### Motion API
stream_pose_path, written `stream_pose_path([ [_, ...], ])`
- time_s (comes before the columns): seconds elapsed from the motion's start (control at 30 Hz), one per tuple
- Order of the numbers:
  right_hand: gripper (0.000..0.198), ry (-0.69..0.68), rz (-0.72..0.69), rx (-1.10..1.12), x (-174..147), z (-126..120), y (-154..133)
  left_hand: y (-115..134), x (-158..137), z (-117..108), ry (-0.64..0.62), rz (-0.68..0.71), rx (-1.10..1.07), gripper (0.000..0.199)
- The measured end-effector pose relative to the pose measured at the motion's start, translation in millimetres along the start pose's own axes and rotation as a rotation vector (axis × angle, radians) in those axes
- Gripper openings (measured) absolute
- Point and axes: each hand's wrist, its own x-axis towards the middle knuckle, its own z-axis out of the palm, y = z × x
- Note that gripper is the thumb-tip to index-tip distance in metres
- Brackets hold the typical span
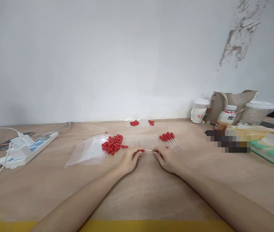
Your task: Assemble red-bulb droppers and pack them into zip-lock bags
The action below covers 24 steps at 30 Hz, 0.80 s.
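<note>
My left hand (pixel 130 158) pinches a small red rubber bulb (pixel 142 150) between thumb and fingertips. A thin clear dropper tube (pixel 148 150) runs from that bulb across to my right hand (pixel 167 158), whose fingertips are closed on its other end. How far the tube sits inside the bulb I cannot tell. Left of my left hand lies a heap of loose red bulbs (pixel 112 144), with one single bulb (pixel 124 146) apart from it. Behind my hands, clear tubes (pixel 140 140) lie side by side in rows. Several droppers with red bulbs fitted (pixel 168 136) fan out beyond my right hand.
Clear plastic bags (pixel 86 150) lie left of the heap. A packet with red bulbs (pixel 134 123) rests by the wall. At left is a white power strip (pixel 30 149) with cables; at right stand a lidded cup (pixel 199 112), a bottle (pixel 226 117) and a bag (pixel 238 100).
</note>
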Motion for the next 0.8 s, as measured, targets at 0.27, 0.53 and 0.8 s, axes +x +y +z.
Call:
stream_pose_path([
  [0.27,0.021,-0.014,-0.033,0.062,-0.9,-4.0,-0.3,5.0,-1.9,-1.6,-0.003,-0.004,0.058,0.016],
  [0.53,0.026,-0.111,-0.064,0.204,1.2,-6.3,9.8,6.7,-5.8,-0.8,-0.084,0.024,0.072,0.017],
  [0.8,0.026,-0.091,-0.113,-0.036,-4.5,-8.1,8.6,6.8,-6.5,-1.2,-0.163,0.082,0.200,0.020],
])
